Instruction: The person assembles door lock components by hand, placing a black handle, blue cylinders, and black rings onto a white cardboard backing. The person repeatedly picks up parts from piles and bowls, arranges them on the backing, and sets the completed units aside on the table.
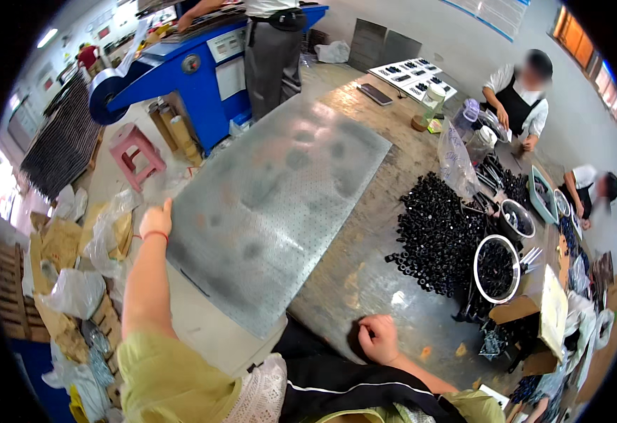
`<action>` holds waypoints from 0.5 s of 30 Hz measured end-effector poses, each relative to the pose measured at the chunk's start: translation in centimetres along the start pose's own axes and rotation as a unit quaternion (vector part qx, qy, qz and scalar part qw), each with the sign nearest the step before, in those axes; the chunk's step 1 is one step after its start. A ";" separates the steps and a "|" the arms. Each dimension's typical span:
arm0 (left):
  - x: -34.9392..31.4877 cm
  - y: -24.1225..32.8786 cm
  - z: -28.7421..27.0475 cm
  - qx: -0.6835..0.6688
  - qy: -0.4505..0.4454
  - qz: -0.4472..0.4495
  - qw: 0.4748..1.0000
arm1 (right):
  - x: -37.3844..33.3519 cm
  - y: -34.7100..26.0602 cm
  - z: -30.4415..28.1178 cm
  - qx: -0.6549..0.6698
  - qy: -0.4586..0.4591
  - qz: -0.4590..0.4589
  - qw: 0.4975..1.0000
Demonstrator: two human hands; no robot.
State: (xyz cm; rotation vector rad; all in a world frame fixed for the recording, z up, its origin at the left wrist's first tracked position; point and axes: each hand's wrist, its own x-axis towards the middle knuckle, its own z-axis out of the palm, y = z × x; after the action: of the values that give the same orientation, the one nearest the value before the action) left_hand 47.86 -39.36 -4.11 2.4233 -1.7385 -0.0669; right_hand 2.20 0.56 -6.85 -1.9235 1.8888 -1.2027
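A large grey sheet (287, 183), dotted with rows of small marks or holes and smudged with dark patches, lies tilted across the table's left part and out past its edge. My left hand (156, 220) is closed on the sheet's left edge, thumb up, with a red band round the wrist. Close to the table's near edge, my right hand (379, 338) rests curled into a fist on the worn metal tabletop (351, 289). Its palm side is hidden, so what it holds, if anything, does not show.
Small black parts (435, 236) are heaped on the right, beside a white-rimmed bowl (497, 268) of more. A phone (374, 94) lies farther back. A pink stool (136, 154) and plastic bags (75, 292) are left. One person (274, 56) stands by a blue machine (160, 92); others sit right.
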 end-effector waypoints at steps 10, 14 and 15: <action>7.6 0.6 5.6 -0.041 -0.045 -0.010 0.998 | 0.2 0.0 0.9 -0.035 -0.045 0.039 0.998; 11.1 -0.4 7.3 -0.022 0.019 0.043 0.999 | 0.6 0.1 0.9 -0.023 -0.040 0.053 0.998; 5.4 7.2 4.7 0.005 0.022 0.082 0.996 | 0.1 0.5 -0.2 -0.027 -0.029 0.057 0.998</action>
State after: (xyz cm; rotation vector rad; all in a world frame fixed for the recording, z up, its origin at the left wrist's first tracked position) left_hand 42.27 -47.23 -7.36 2.2599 -1.9140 0.0143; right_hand 1.73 0.47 -7.00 -1.8277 1.9900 -1.0635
